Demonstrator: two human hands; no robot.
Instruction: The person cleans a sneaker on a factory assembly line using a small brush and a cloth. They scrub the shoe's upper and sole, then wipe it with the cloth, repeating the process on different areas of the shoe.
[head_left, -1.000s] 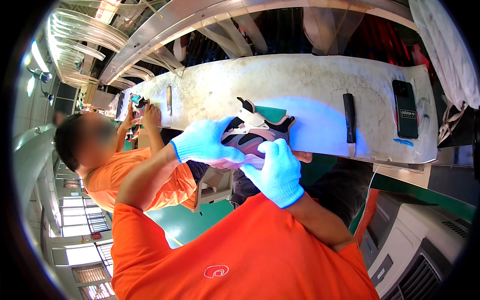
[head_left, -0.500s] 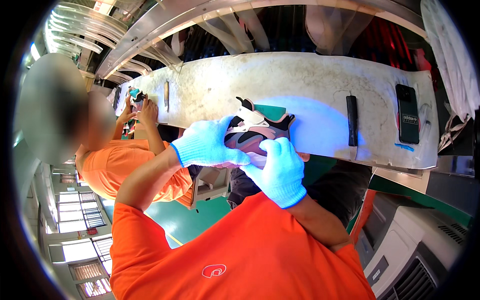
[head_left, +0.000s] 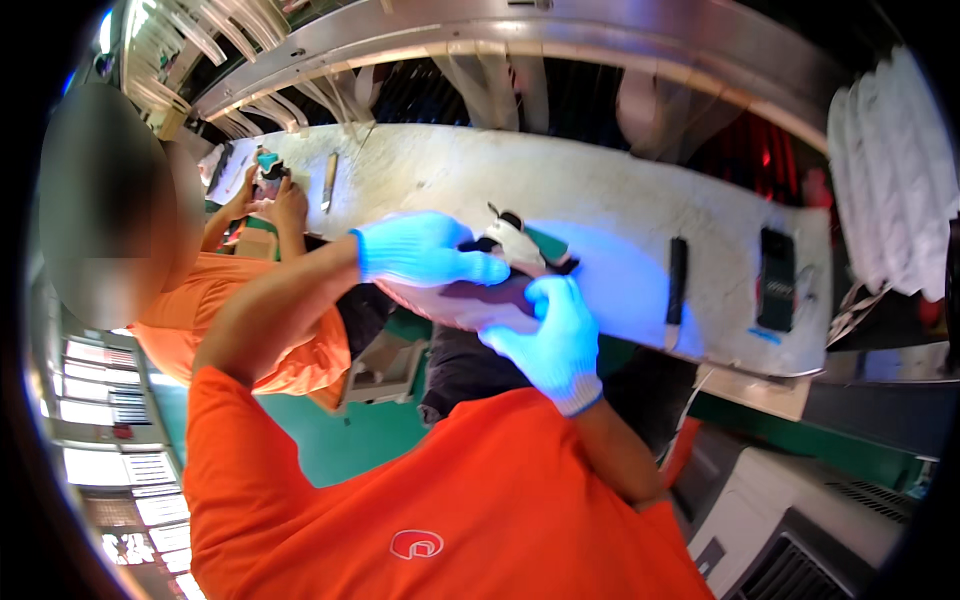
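Observation:
A shoe (head_left: 478,303) with a white strap, black and teal at its collar and a pinkish lower edge is between my hands, over the near edge of the worktable. My left hand (head_left: 420,250), in a pale glove lit blue, lies over the shoe's upper left part with its thumb along the side. From the right, my right hand (head_left: 558,345), gloved alike, grips the shoe's near side, thumb and fingers bent against it. Motion blur softens the shoe's details, and the gloves cover part of it.
A dark-bladed hand tool (head_left: 677,290) and a black phone (head_left: 776,280) lie on the worktable (head_left: 620,200) to the right. Another knife-like tool (head_left: 329,182) lies at the far left. A co-worker (head_left: 240,300) beside me handles another shoe (head_left: 268,172). A metal rail (head_left: 480,38) runs behind the table.
The whole view has shifted and tilted. Between my hands the shoe has turned, and its long pinkish lower edge now shows below my left hand. Both hands stay on it.

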